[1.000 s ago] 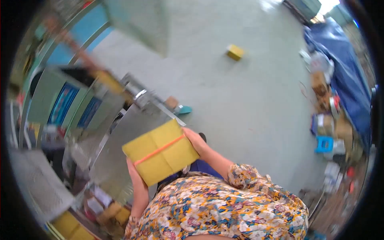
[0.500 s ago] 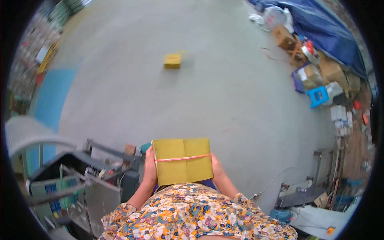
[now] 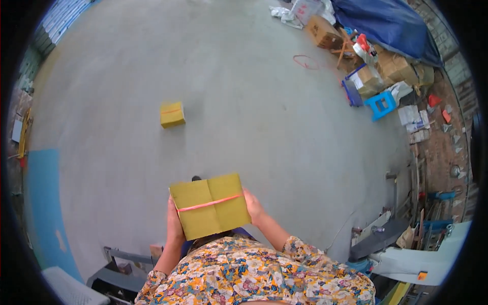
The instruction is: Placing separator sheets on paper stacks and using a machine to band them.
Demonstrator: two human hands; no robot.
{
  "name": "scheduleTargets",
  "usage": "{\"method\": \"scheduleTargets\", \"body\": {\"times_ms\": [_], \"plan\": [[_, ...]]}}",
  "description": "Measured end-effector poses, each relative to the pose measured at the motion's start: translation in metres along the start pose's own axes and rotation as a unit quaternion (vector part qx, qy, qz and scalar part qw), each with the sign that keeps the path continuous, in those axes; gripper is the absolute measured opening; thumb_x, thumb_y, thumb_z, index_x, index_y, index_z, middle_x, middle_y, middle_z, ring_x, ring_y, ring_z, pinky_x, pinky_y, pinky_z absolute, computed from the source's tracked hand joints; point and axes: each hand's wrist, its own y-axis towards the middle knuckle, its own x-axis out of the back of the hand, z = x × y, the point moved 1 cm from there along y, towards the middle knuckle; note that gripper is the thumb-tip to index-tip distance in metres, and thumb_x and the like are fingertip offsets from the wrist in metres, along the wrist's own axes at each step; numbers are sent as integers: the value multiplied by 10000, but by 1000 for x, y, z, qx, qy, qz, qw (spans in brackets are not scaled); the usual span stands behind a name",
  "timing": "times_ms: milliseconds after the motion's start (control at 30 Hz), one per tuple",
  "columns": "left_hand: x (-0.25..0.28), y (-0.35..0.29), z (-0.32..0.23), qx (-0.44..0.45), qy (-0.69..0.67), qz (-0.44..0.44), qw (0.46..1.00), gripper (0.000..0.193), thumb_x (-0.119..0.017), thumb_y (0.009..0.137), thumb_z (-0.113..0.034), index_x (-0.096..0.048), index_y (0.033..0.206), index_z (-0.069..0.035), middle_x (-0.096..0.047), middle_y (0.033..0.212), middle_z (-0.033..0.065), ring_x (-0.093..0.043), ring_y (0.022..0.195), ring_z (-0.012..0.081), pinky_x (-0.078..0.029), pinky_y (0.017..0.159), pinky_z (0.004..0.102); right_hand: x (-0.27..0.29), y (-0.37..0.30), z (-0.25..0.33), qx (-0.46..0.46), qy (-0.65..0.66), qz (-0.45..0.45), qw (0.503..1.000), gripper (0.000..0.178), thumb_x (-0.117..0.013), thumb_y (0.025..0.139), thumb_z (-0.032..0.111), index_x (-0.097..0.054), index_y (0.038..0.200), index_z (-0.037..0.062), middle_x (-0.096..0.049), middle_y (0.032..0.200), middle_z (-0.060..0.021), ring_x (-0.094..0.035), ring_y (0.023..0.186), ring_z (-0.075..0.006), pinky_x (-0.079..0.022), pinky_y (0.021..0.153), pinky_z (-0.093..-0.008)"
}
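"While you hold it, how will the yellow bundle [image 3: 209, 221] handle?"

"One bundle, held left of and nearer me than the blue stool [image 3: 390, 100]: probably firm, moderately heavy, dentable at corners. Fingers of my left hand [image 3: 174, 222] and right hand [image 3: 254, 208] grasp its opposite ends, likely the best hold, with one pink band [image 3: 198, 206] across."

"Other counts?"

"One yellow block [image 3: 172, 117], well left of the stool; one stool; one blue tarp [image 3: 389, 28], beyond it."

Grey flr [image 3: 264, 112] is leaving room to pass ahead of the held pkg [image 3: 211, 218], w/ a sm. yellow pkg [image 3: 172, 117] sitting partway. Cartons [image 3: 324, 32] & a blue stool [image 3: 390, 101] are blocking upper R.
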Motion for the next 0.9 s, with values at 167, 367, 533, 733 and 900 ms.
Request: {"method": "scheduleTargets", "body": {"times_ms": [167, 367, 533, 733, 900], "plan": [[-1, 144, -39, 29, 29, 19, 999, 582, -392, 998, -409, -320, 1469, -75, -455, 1409, 111, -464, 1270, 231, -388, 1050, 344, -24, 120, 56, -56, -36, -49, 997, 420, -353, 1029, 347, -597, 1209, 56, -638, 1136, -66, -589, 1061, -145, -490, 910, -331], [-63, 280, -101, 47, 235, 65, 969, 777, -586, 896, -294, -187, 1521, -63, -400, 1447, 170, -392, 1336, 257, -316, 1099, 358, -44, 251, 133, -16, -30, -111, 993, 423, -343, 1033, 338, -556, 1247, 41, -610, 1211, -86, -595, 1091, -187, -492, 934, -344], [-82, 419, -112, 104, 230, 52, 966, 793, -648, 874, -305, -227, 1498, -57, -440, 1412, 158, -432, 1300, 248, -342, 1084, 367, -57, 381, 180, 0, -97, -86, 992, 500, -350, 1041, 346, -409, 1418, 24, -498, 1363, -92, -487, 1244, -194, -408, 1031, -338], [-90, 542, -108, 162, 200, 34, 966, 743, -675, 865, -354, -315, 1438, -47, -464, 1388, 113, -437, 1286, 218, -326, 1089, 382, -33, 509, 184, -52, -91, -34, 994, 509, -347, 1036, 336, -366, 1448, 37, -451, 1411, -95, -439, 1294, -197, -378, 1065, -346], [-58, 629, -57, 202, 193, 11, 960, 667, -679, 864, -237, -342, 1406, -42, -520, 1318, 130, -528, 1196, 220, -438, 996, 366, -8, 602, 152, -74, -101, -8, 992, 526, -357, 1032, 347, -349, 1458, 40, -417, 1441, -96, -420, 1310, -198, -376, 1068, -349]]}}
